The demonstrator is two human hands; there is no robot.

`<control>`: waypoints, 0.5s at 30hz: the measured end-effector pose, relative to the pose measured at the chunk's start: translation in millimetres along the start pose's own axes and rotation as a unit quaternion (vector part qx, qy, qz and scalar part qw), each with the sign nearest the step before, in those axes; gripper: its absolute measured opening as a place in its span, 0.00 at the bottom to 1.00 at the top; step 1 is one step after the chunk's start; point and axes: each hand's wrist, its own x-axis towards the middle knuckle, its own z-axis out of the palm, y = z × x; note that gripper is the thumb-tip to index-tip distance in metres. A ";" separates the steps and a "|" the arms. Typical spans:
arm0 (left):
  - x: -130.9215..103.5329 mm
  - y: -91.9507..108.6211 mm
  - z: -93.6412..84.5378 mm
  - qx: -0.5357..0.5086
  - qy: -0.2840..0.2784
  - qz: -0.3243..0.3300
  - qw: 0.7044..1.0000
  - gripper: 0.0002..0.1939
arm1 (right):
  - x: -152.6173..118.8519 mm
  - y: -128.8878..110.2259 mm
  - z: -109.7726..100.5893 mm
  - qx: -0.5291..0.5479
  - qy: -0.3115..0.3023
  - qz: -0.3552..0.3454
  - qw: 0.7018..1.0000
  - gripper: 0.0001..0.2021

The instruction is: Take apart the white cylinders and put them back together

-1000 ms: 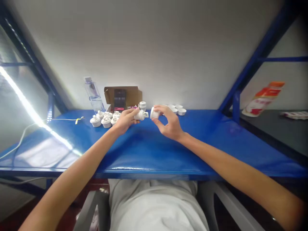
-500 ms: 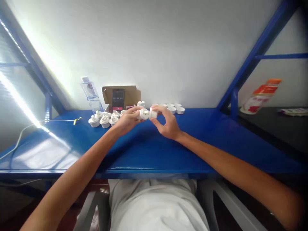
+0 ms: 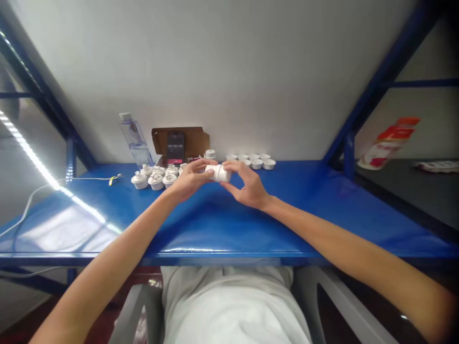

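Observation:
My left hand (image 3: 191, 180) is closed around a white round plastic base (image 3: 212, 170), held on its side above the table. From the other side, my right hand (image 3: 249, 185) grips a white plastic cap (image 3: 224, 174) with thumb and fingers. Cap and base meet end to end as one short cylinder, a seam ring showing between them; I cannot tell how firmly they are joined. Left of my left hand stand several white round bases (image 3: 156, 181) with small fittings on top. Behind my right hand sit several white cup-shaped caps (image 3: 268, 164) in rows.
A blue table (image 3: 229, 229) spans the front. At the back are an open cardboard box (image 3: 197, 138), a phone (image 3: 175, 147) leaning on it, a clear water bottle (image 3: 136, 141) and a small white cylinder (image 3: 210, 154). A white cable (image 3: 89, 179) lies left; a red-and-white bottle (image 3: 389, 143) stands right.
The cap in my right hand has come left against the base, closing the gap between them. The base's inner fittings are now covered. The other objects have stayed in place.

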 end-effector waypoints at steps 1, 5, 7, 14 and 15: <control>0.2 -0.3 -0.6 0.006 0.005 -0.009 1.000 0.20 | 0.5 0.0 -0.9 -0.003 -0.019 -0.018 1.000 0.13; 0.7 -2.2 -3.8 0.040 0.012 -0.041 0.998 0.21 | 0.4 0.1 1.9 0.021 -0.023 0.003 1.000 0.12; 0.2 -4.6 -4.9 0.061 0.005 -0.030 0.998 0.21 | -1.6 2.4 6.6 0.054 0.002 0.090 0.994 0.17; -1.3 -13.9 -6.4 0.101 0.001 0.021 0.995 0.29 | -4.1 11.1 7.6 0.054 -0.003 0.089 0.995 0.18; -1.2 -13.0 -6.7 0.097 -0.001 0.013 0.995 0.29 | -2.9 10.2 5.7 0.036 -0.006 0.054 0.998 0.17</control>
